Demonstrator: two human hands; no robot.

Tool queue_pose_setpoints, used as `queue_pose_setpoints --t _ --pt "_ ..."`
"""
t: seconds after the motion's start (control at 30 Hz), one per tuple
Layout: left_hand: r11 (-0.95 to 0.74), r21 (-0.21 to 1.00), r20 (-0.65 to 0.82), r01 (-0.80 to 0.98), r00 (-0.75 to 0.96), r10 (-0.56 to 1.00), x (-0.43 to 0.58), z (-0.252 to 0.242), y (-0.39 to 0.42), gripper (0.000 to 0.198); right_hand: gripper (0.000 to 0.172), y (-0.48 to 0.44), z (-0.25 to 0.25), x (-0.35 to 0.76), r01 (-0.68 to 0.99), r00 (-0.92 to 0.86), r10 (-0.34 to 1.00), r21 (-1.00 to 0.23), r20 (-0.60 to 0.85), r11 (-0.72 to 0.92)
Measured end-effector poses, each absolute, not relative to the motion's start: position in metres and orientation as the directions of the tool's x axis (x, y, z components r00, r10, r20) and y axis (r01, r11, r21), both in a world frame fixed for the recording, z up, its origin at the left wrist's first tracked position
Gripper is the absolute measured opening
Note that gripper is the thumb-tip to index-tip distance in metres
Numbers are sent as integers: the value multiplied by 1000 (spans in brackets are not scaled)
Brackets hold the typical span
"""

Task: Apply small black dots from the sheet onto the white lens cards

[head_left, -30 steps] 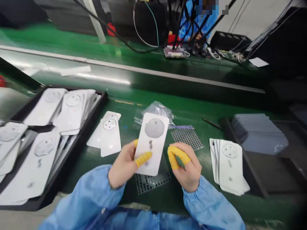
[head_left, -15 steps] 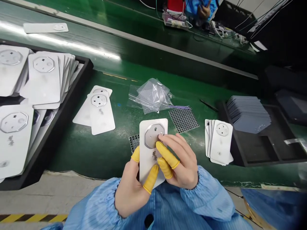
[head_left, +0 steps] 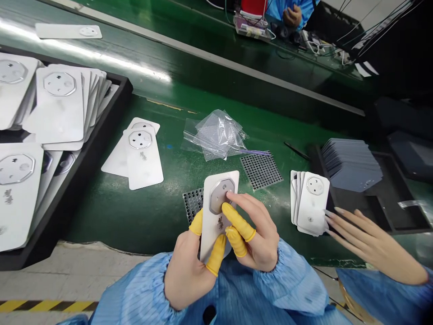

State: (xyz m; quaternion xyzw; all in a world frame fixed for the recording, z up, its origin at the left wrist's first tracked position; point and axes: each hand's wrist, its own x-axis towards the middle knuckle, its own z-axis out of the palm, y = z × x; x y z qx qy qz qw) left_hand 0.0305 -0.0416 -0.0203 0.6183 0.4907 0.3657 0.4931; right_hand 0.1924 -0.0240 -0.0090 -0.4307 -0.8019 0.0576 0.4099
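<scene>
My left hand [head_left: 190,267], with yellow finger cots on thumb and finger, grips a white round-cornered panel [head_left: 210,228] upright and slightly tilted. The panel has a silvery octagonal inset [head_left: 217,198] with small holes and dark script below it. My right hand [head_left: 259,239] works at the panel's front. Its two yellow-cotted fingers are bent close together, and a bare fingertip touches the inset. Whether something small is pinched there is hidden. Behind the panel lies a sheet of black dots [head_left: 192,201], partly covered; a second dotted sheet [head_left: 261,171] lies to the right.
Left stands a black tray [head_left: 111,108] of white panels, with two loose panels [head_left: 145,164] beside it. Clear plastic bags [head_left: 219,133] lie mid-bench. Right are a panel stack [head_left: 313,207], another person's hand [head_left: 368,237] touching it, and a black tray [head_left: 402,198] with grey plates [head_left: 352,164].
Another person's hand has come in from the right and reached the panel stack. The panel in my hands has turned slightly and shifted a little right; both hands keep their hold.
</scene>
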Motion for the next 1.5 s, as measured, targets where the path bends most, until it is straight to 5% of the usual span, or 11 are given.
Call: queue_pose_setpoints --t 0.4,0.97,1.27,1.37,1.5 --pt "-60 897 -14 438 164 986 29 -21 -41 34 37 -34 -10 178 796 -305 802 -324 513 511" --pt "-35 992 1 123 262 965 30 -12 -47 67 43 -40 -11 191 699 -260 786 -452 560 554" --pt "13 984 -52 178 217 975 30 -18 -48 53 47 -38 -8 191 709 -345 790 -411 507 573" --pt "86 988 -112 131 211 971 32 -26 -41 55 51 -31 -13 193 656 -349 813 -498 466 568" --pt "273 949 -234 -156 231 944 36 -28 -28 58 42 -17 -18 193 437 -152 873 -761 463 480"
